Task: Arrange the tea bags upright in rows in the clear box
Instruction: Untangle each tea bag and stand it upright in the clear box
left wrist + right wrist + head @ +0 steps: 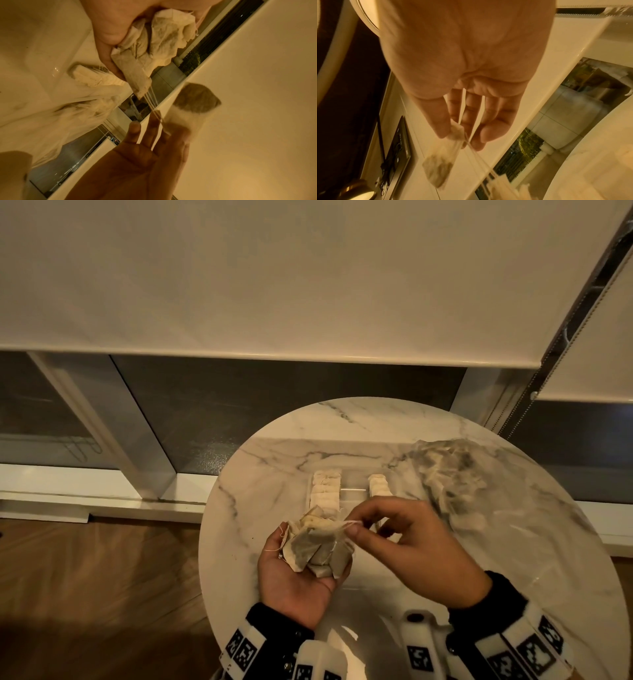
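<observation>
Head view, tea bags (317,553) in left hand (294,580)

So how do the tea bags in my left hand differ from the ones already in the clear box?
The tea bags in the left hand are a loose, crumpled bunch lying at mixed angles; the tea bags in the clear box stand upright, packed in neat rows. The held ones are off the table, the boxed ones rest inside. Both are pale paper bags.

Head view looks down from above; wrist views sit close, sharing the hands (359,546).
</observation>
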The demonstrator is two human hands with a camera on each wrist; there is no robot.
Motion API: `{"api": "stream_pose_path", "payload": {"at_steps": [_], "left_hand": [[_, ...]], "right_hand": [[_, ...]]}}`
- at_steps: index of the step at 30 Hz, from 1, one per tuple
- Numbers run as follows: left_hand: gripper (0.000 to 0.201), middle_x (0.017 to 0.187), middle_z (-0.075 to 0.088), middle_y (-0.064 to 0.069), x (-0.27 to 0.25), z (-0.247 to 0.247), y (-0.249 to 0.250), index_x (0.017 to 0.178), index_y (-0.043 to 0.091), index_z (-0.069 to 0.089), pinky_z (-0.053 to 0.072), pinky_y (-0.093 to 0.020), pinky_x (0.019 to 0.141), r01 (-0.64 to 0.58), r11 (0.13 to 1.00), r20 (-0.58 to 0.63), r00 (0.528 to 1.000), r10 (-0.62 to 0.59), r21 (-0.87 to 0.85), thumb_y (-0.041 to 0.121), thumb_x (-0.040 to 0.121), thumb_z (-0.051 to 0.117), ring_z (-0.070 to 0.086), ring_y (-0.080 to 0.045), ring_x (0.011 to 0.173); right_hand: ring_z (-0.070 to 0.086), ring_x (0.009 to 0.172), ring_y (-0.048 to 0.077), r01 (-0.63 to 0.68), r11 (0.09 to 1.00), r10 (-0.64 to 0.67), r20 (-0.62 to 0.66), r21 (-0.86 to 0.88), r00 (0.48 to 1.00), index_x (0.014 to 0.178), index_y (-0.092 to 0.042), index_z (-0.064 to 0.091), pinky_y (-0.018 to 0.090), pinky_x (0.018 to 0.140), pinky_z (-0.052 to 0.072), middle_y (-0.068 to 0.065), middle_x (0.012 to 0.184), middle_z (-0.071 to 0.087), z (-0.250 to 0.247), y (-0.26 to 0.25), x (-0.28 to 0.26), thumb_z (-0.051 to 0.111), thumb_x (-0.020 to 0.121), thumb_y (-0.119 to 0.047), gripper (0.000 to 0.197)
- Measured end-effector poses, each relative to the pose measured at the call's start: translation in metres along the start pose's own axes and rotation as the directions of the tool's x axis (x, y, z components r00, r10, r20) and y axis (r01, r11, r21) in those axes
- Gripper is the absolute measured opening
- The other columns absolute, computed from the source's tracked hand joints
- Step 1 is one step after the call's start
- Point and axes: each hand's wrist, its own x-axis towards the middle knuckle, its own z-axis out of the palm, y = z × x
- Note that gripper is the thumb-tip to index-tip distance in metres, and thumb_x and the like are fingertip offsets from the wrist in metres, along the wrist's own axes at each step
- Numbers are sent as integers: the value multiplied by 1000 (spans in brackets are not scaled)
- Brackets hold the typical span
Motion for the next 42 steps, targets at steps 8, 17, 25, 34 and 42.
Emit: {"api": "stream_pose_path", "payload": {"at_steps": [8,17,25,34,42], "left_hand": [[46,106,72,-18,0,-5,7,92,8,79,54,-49,80,-40,999,0,999,40,11,44,90,51,66,-35,93],[42,101,72,-16,4,-13,28,96,10,74,49,-47,86,-142,990,-8,990,142,8,45,88,52,68,-35,84],[48,108,72,-17,8,-17,32,92,9,79,53,-48,83,-147,989,10,989,147,-21,46,93,48,71,-37,87],[42,105,71,-16,12,-21,35,102,11,72,55,-50,80,-143,989,43,989,145,-29,44,80,56,70,-37,87],[49,116,69,-15,14,-22,36,117,15,68,57,-53,78,-112,993,41,993,114,-41,44,80,57,65,-37,101]], "right_hand": [[69,67,31,-1,976,52,-233,216,971,93,-3,72,34,48,54,17,77,70,-41,-6,12,67,86,-18,18],[71,72,9,-304,940,269,-208,-156,940,98,-19,74,22,68,59,-1,82,74,-66,46,25,67,94,-15,8],[58,73,-4,-271,661,568,230,-700,790,88,-35,69,8,57,35,-16,86,67,-48,106,45,79,84,-25,14],[65,89,14,-171,478,645,211,-862,735,102,-32,76,24,75,50,-7,104,73,-38,122,68,73,87,-21,19],[62,84,10,-162,458,647,203,-874,735,101,-35,78,24,77,50,-11,105,74,-35,128,77,71,88,-16,24]]}}
